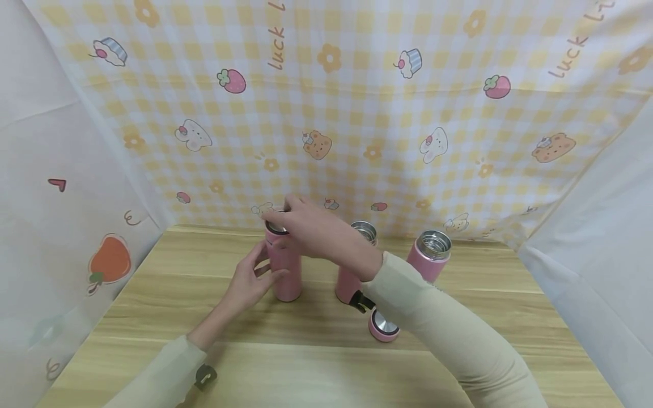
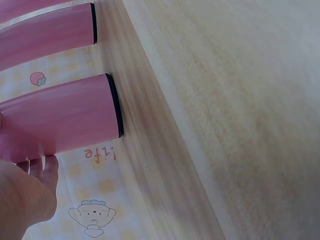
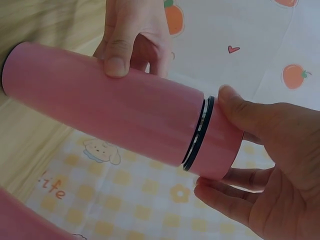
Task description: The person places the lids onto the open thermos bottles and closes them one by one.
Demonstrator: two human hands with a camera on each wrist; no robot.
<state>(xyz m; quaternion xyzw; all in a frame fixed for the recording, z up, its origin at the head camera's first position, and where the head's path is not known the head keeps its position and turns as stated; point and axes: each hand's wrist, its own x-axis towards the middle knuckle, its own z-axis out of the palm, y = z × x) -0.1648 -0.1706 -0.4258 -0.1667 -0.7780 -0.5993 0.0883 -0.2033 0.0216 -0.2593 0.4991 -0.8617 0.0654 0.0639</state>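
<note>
A pink thermos bottle [image 1: 287, 277] stands upright on the wooden table at the left of a row. My left hand [image 1: 250, 280] grips its body from the left, thumb in front and fingers behind. With thumb and fingers, my right hand [image 1: 321, 232] holds the pink lid [image 3: 218, 145] at the bottle's top. In the right wrist view a thin gap with a dark ring and a strip of metal shows between lid and body. The left wrist view shows the bottle's black base and my left fingers [image 2: 49, 172] curled round its side.
Two more pink bottles without lids stand to the right: a middle bottle [image 1: 349, 282], partly behind my right wrist, and a right bottle [image 1: 427, 266], partly behind the sleeve. A loose lid [image 1: 384, 326] lies inside up on the table [image 1: 229, 374]. A patterned cloth [image 1: 352, 113] hangs behind.
</note>
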